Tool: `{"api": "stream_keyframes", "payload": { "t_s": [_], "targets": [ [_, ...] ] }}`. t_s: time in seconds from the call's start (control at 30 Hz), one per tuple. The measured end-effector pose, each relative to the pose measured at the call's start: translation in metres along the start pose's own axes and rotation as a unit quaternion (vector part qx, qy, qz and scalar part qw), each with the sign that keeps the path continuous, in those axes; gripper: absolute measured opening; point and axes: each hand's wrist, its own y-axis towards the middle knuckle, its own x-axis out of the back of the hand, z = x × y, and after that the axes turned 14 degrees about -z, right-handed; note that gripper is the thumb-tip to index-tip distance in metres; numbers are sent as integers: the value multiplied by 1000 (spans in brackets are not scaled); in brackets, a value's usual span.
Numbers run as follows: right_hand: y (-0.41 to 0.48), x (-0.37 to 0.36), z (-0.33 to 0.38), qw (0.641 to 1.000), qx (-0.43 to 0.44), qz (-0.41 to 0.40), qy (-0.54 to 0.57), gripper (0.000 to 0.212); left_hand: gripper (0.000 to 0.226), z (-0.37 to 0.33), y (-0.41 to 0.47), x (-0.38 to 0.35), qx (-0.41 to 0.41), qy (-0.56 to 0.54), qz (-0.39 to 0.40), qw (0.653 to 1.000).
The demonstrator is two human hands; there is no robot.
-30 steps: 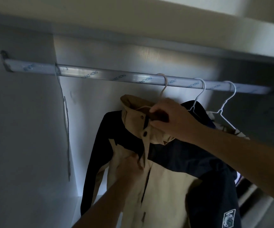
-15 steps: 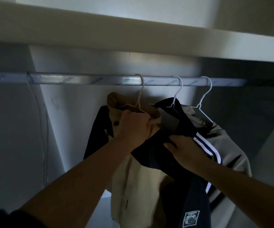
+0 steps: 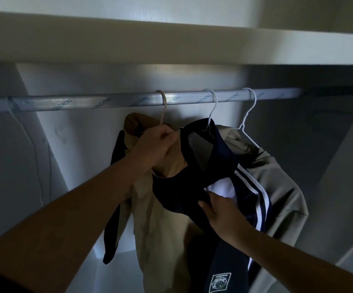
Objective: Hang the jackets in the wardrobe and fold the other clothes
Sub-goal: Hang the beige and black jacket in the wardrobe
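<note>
Shifted since half a second back: right hand (image 3: 220, 210) lower and nearer on the dark fabric, a flash of white lining now bared just above it; left hand (image 3: 156, 144) still clamped at the collar. Far left, a thin cable (image 3: 34, 149) drooping down the wardrobe wall from the end of the metal rail (image 3: 107, 101). Next along, hooked on that rail by a beige hanger (image 3: 164, 108), the tan-and-navy jacket (image 3: 160, 218), hanging inside the wardrobe, left of centre. Left hand's fingers curled tight together round its tan collar, right below the hanger's neck. Right hand pinching the jacket's navy shoulder panel, thumb laid over the top, other fingers tucked underneath, out of sight. Just right, touching it, a navy jacket with white stripes (image 3: 224, 157) on a white hanger (image 3: 214, 104). Farthest right, a grey jacket (image 3: 281, 187) on a second white hanger (image 3: 243, 121), all under the pale shelf (image 3: 171, 39).
</note>
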Motion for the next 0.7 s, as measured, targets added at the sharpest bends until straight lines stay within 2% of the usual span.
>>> {"api": "stream_keyframes", "payload": {
  "t_s": [0.07, 0.13, 0.23, 0.33, 0.4, 0.57, 0.63, 0.7],
  "targets": [
    [-7, 0, -2, 999, -6, 24, 33, 32, 24, 2, -2, 2, -14, 2, -26, 1000],
    [-15, 0, -1, 999, 1, 40, 34, 36, 21, 7, -11, 2, -35, 42, -11, 998],
    [-29, -1, -3, 996, 39, 36, -74, 46, 32, 18, -22, 0, -73, 148, -3, 986],
    [-42, -7, 0, 979, 64, 49, -185, 54, 23, 20, -24, 0, -119, 156, -40, 980],
    [-48, -14, 3, 971, 68, 74, -218, 55, 19, 22, -24, 0, -131, 161, -59, 977],
    [-54, -25, 13, 972, 65, 105, -198, 49, 23, 23, -30, 7, -160, 131, -47, 977],
    [-55, -25, 17, 976, 31, 130, -175, 49, 32, 21, -33, 12, -193, 121, -31, 973],
    [-54, -20, 19, 976, -6, 159, -146, 49, 27, 21, -35, 15, -200, 115, -31, 973]
  ]
}}
